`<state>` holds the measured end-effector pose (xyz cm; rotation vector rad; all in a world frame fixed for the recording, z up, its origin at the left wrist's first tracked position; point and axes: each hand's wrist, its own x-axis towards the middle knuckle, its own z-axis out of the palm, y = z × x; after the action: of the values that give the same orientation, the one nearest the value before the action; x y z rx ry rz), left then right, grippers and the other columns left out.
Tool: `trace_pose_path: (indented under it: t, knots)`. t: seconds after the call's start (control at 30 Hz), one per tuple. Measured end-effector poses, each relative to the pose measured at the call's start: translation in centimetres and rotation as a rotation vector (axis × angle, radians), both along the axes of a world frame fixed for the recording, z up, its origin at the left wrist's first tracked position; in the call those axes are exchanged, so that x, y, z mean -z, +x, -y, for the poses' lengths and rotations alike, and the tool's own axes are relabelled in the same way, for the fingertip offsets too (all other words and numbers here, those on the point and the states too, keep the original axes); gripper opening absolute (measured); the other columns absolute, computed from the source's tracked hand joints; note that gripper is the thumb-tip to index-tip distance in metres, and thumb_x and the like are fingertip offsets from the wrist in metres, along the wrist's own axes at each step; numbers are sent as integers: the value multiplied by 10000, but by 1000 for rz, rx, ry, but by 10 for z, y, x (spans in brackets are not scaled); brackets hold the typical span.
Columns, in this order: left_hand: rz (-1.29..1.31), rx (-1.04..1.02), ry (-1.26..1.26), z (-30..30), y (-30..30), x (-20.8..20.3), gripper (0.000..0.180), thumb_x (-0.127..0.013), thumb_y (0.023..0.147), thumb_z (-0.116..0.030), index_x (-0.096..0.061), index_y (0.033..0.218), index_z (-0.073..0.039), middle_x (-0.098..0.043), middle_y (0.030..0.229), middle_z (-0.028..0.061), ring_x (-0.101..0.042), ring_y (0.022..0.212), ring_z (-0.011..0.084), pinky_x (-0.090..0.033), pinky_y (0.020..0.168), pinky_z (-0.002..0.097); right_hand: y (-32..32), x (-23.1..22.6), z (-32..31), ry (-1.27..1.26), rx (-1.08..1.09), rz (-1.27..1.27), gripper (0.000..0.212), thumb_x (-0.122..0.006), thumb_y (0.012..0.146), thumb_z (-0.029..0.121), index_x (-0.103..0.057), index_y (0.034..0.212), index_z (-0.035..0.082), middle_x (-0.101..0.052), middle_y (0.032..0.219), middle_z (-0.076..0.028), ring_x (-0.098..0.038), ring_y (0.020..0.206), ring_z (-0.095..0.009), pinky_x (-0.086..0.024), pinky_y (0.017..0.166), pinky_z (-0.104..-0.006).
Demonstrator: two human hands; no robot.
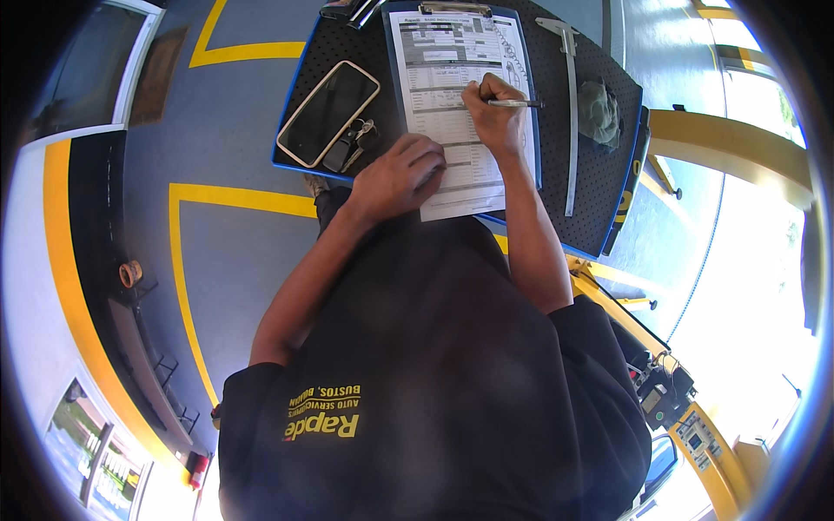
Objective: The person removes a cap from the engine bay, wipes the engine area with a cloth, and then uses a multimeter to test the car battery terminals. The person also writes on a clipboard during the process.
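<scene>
- the right hand (499,113) is closed narrow around a pen (519,103), over the right half of a printed form (460,178); the pen's back end sticks out toward 3 o'clock; its tip is hard to make out, so I cannot tell whether it touches the paper
- the left hand (402,178) lies on the form's left edge, toward 8 o'clock from the right hand; its fingers are bent and close together
- the form sits on a dark blue clipboard (533,143), under a metal clip (456,9) at 12 o'clock; its 6 o'clock end comes near the dark shirt (434,347)
- a phone (330,113) lies toward 10 o'clock from the left hand; keys (354,143) lie just beside its 4 o'clock side
- a caliper (570,122) lies at 3 o'clock from the clipboard; a crumpled greenish bundle (599,115) lies beyond it, on the black table (595,200)
</scene>
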<state>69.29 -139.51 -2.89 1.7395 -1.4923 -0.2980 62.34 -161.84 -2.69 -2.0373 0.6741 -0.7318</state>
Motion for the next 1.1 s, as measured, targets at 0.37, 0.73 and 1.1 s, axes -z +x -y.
trace_pose_path:
  t: [0.37,0.73,1.1]
  knots:
    - [0,3,-10,1,0,0,203,-810,917,-74,-705,1090,-78,-695,1194,39,-677,1196,309,-628,943,425,0,4,0,-45,-17,67,379,-718,912,7,-434,663,43,-374,551,12,-316,561,-43,-305,490,-323]
    - [0,0,11,0,0,0,202,-810,930,-86,-711,1106,-78,-700,1202,47,-680,1195,312,-628,939,428,-1,5,1,-84,-9,83,367,-724,904,10,-447,665,37,-383,555,14,-321,563,-42,-320,493,-319]
    - [-1,20,-9,1,2,1,206,-809,930,-85,-709,1109,-66,-700,1202,60,-674,1206,325,-619,952,432,-1,4,0,-32,11,74,369,-738,896,19,-449,667,38,-381,556,15,-320,566,-51,-326,500,-327]
